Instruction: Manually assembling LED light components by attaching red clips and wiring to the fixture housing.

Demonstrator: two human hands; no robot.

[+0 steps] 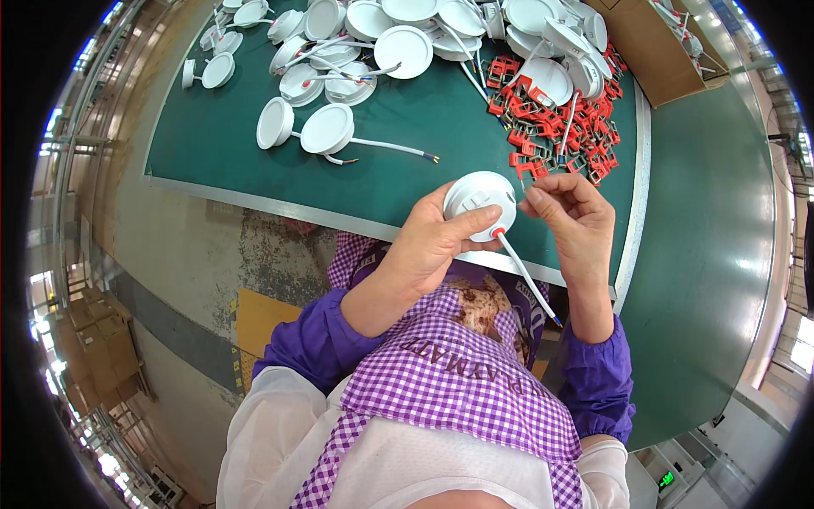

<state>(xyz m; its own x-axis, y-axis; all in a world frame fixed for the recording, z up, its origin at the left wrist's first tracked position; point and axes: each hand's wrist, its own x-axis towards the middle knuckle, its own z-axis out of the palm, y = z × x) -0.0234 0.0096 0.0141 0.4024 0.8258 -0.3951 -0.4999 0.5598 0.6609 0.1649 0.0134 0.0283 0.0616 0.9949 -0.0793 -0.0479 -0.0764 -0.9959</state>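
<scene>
Just over the table's front edge, my left hand (438, 229) grips a white round lamp housing (477, 202), thumb across its back and fingers beneath. From the housing's red cable grommet (498, 232) a white cable hangs down toward the apron, with coloured wire ends at its tip. To the right of the housing, my right hand (575, 222) is closed in a pinch of thumb and forefinger. A thin, light sliver shows at those fingertips, too small to name. Beyond that hand lies a pile of small red clips (585, 127) with metal parts.
Many white round lamps with cables (403, 53) are heaped along the back of the green table (220, 157). Two linked lamps (327, 129) lie nearer, at left. An open cardboard box (653, 51) stands back right, beside another green surface (704, 254).
</scene>
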